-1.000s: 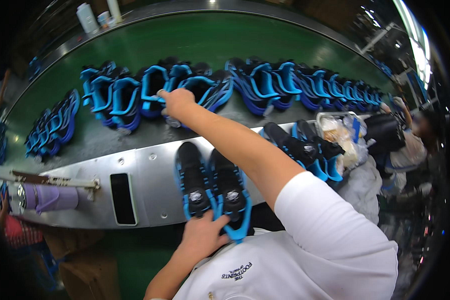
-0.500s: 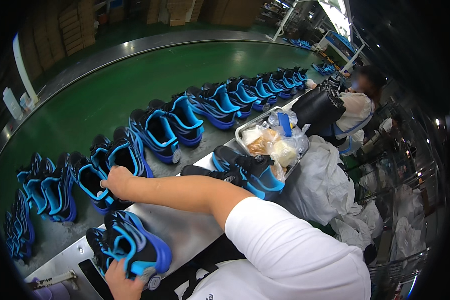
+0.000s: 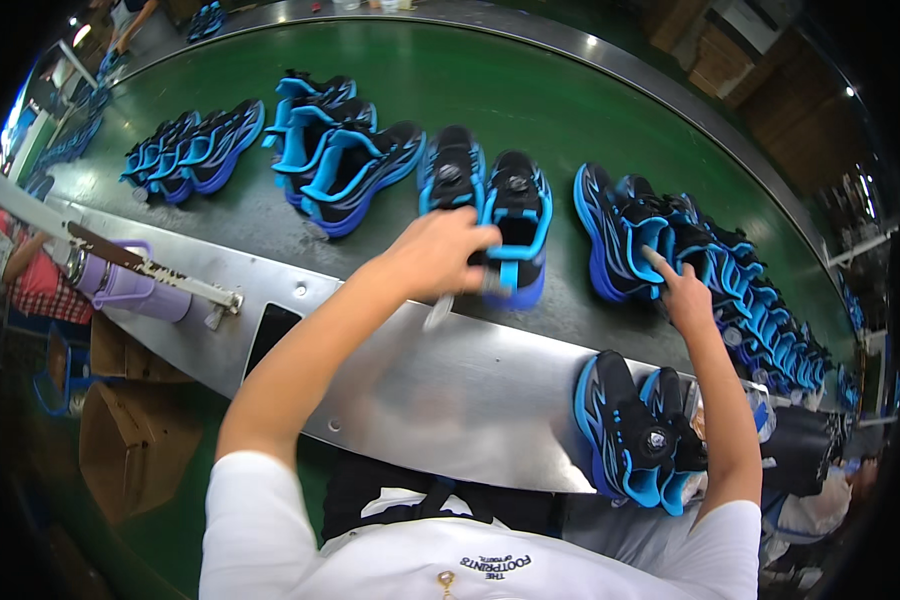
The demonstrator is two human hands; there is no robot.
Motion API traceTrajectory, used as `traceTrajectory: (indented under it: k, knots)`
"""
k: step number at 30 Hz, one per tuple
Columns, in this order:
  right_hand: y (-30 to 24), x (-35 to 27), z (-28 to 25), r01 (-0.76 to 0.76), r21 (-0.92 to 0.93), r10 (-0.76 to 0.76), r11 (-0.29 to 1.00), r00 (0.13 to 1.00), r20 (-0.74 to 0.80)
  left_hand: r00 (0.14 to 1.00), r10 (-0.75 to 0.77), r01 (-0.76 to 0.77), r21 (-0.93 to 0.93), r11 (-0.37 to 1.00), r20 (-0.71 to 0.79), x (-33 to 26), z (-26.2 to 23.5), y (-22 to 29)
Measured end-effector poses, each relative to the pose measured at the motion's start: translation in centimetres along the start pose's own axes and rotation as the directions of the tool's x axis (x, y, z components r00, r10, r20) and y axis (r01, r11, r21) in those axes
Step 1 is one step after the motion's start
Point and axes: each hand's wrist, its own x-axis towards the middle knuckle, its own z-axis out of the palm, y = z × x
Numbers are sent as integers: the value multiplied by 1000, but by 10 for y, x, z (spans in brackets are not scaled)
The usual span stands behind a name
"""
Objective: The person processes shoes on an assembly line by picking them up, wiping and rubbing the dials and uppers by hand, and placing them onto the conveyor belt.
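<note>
1. The left hand [image 3: 438, 252] has its fingers curled over the heel end of a pair of black-and-blue sneakers [image 3: 518, 184]; they are blurred and partly hidden, so whether they pinch anything cannot be told.
2. That pair counts two, side by side on the counter [image 3: 570, 100], toes pointing away from the person, each with a round dial on its tongue.
3. The right hand [image 3: 687, 297] extends one finger into the collar of the nearest right-row sneaker [image 3: 600, 235], with another finger held apart from it; the rest are hidden, so a grip cannot be told.
4. Behind that sneaker runs a long row of similar ones [image 3: 770, 325], too overlapped to count.
5. Just left of the right forearm, two sneakers [image 3: 618, 440] stand on the metal ledge [image 3: 450, 390].
6. Left of the left hand, at least three sneakers [image 3: 355, 185] overlap; farther left is another cluster [image 3: 220, 145], its number unclear.
7. One smartphone [image 3: 270, 330], partly covered by the left forearm, and one purple tumbler [image 3: 145, 287] complete the left side.
</note>
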Motion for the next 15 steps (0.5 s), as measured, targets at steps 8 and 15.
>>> traceTrajectory:
  k: [8,15]
  knots:
    - [-138,35,-137,265,600,-234,755,963,-130,875,78,-14,136,991,-478,-4,-39,-71]
    - [-387,138,-78,468,665,-516,582,845,-142,847,-302,507,492,708,-437,-31,-117,-266]
